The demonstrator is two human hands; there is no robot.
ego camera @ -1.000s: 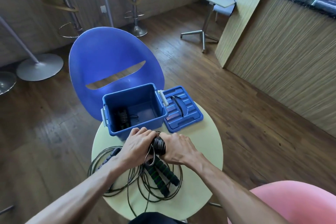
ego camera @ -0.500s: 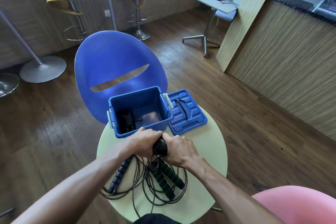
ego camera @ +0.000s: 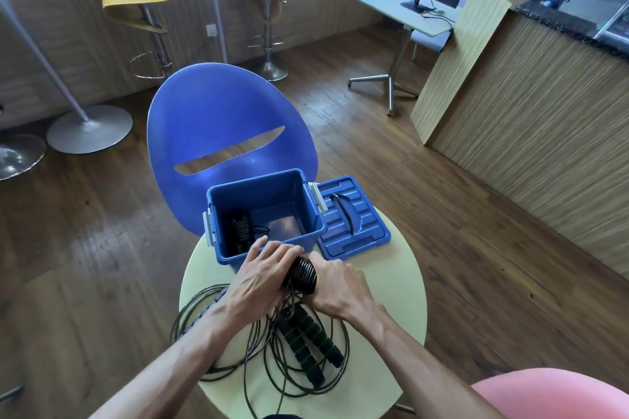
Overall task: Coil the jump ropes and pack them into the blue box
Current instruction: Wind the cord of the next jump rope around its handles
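A tightly coiled black jump rope bundle (ego camera: 301, 275) sits between my two hands, just in front of the open blue box (ego camera: 316, 228). My left hand (ego camera: 263, 274) grips its left side and my right hand (ego camera: 337, 287) grips its right side. Inside the box lies another coiled black rope (ego camera: 241, 230). Below my hands a jump rope with black-and-green foam handles (ego camera: 313, 340) lies on the table amid loose black cord loops (ego camera: 272, 360). A third rope's ribbed dark handle (ego camera: 204, 311) shows under my left forearm.
The round pale-yellow table (ego camera: 391, 299) carries the box and its blue lid (ego camera: 354, 218), which lies flat to the box's right. A blue chair (ego camera: 221, 119) stands behind the table. A pink seat (ego camera: 558, 395) is at bottom right. Bar stools and a counter stand further off.
The view has shifted slightly. My hands stay on the coiled bundle; the fingers of my left hand have moved further over its top, near the box's front wall.
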